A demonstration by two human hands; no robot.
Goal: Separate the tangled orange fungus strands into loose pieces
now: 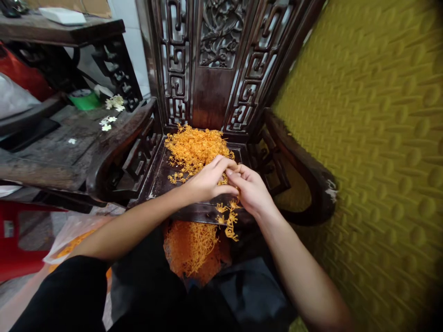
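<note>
Head view, and both bare hands meet over the seat (pixel 159 183) of a carved dark wooden chair (pixel 212 97). The right hand (pixel 254 188) is bent into a close pinch and seems to have hold of the dangling orange cluster (pixel 232 217), hanging just below it at the front edge. The left hand (pixel 213 178) curls its fingers over the same spot, thumb stretched out; no telling whether it grips anything. Beyond them sits the heap of orange plastic pieces (pixel 197 144) (spidery little things, like tiny splayed hands). Each looks feather-light and springy; the thin prongs would likely snag their neighbours and might snap, so a thumb-and-fingertip hold on the thicker base looks safer. Now the murky bits: fingers cover the very point of the pinch, the left hand masks part of the heap, and the orange tangle (pixel 199 244) below has a wrapping that's hard to make out. A pale plastic bag (pixel 65 233) lies partly behind the left arm.
</note>
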